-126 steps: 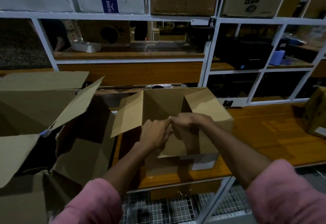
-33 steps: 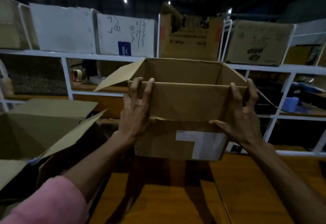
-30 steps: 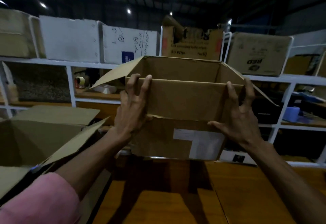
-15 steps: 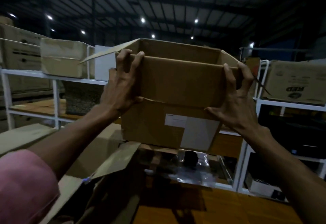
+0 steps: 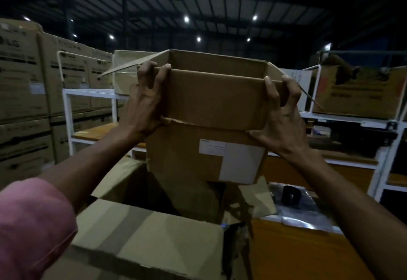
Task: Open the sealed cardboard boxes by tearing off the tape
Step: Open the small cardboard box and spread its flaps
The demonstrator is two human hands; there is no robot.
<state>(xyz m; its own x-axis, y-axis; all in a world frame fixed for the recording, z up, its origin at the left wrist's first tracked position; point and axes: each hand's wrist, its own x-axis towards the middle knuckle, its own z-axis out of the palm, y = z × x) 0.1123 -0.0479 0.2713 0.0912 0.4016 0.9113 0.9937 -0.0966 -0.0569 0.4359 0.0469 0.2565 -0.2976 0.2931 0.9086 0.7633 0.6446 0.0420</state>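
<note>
A: Box (image 5: 211,112) up in the air, chest-high or above, over a bigger open carton (image 5: 145,235) down at the lower left. Both hands on it.

B: Grip?

A: Left hand (image 5: 146,101) clamps the near-left corner, fingers hooked over the rim, thumb pressed under the folded-down near flap. Right hand (image 5: 283,112) mirrors it on the near-right corner, fingers curled over the edge, thumb along the flap's lower fold.

B: Step?

A: My read: this one is already opened. Flaps splay outward, no tape bridging the top. It looks like clearing away, probably into the big carton directly beneath. Next move calls for a lowering or a release without snagging the side flaps; after that, a sealed box wants fetching.

B: Materials?

A: Plain brown corrugated board, matte, creased at the flap fold. White paper label (image 5: 233,160) on the near face, an L-shaped patch, print too small to read. Big carton is the same board, paler in this light. Orange-brown wooden bench (image 5: 293,251) below right, with a crinkly clear plastic bag (image 5: 297,209) holding something dark.
</note>
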